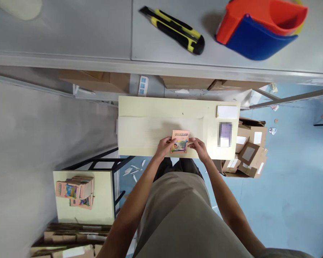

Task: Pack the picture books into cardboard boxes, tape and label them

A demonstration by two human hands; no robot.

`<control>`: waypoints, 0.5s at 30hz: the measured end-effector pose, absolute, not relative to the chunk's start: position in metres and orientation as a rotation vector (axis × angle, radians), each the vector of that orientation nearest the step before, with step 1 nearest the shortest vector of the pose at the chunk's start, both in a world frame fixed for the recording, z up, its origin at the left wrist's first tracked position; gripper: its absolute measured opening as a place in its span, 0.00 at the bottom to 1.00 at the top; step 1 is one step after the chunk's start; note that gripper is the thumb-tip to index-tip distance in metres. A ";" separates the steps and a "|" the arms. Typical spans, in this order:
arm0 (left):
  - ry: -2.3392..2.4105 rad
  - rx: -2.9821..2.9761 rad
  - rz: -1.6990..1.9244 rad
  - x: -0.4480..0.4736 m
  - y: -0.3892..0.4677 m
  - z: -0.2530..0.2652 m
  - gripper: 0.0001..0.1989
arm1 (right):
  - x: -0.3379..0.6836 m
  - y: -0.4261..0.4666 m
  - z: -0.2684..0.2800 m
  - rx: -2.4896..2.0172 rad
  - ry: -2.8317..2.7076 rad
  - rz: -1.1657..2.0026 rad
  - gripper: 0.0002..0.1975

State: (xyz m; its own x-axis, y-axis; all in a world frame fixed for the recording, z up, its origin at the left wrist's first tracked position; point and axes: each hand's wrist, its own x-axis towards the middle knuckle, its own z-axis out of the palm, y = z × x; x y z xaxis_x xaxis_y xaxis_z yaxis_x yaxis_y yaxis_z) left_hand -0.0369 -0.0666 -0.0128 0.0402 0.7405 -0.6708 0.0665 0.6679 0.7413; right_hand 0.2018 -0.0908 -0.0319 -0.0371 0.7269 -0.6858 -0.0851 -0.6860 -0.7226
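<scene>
A small pink booklet (181, 144) with a colourful picture on its cover is held over the front part of the pale yellow table (150, 107). My left hand (165, 146) grips its left edge, the thumb lying on the cover. At the right edge, my right hand (198, 147) has its fingertips on the booklet, with thumb and fingers bent around that side. A broad whitish sheet (140, 132) lies flat on the table beneath and to the left of the booklet.
To the right on the table are a white box (227, 111) and a blurred purple item (226, 130). Stacked pink books (75, 190) sit on a side table at lower left. Cardboard boxes (249, 152) stand at right. A cutter (174, 30) and tape dispenser (258, 32) lie on the shelf above.
</scene>
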 end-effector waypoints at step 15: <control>1.768 0.567 0.641 0.038 -0.037 -0.086 0.15 | 0.257 -0.076 -0.050 -2.131 -1.064 1.257 0.17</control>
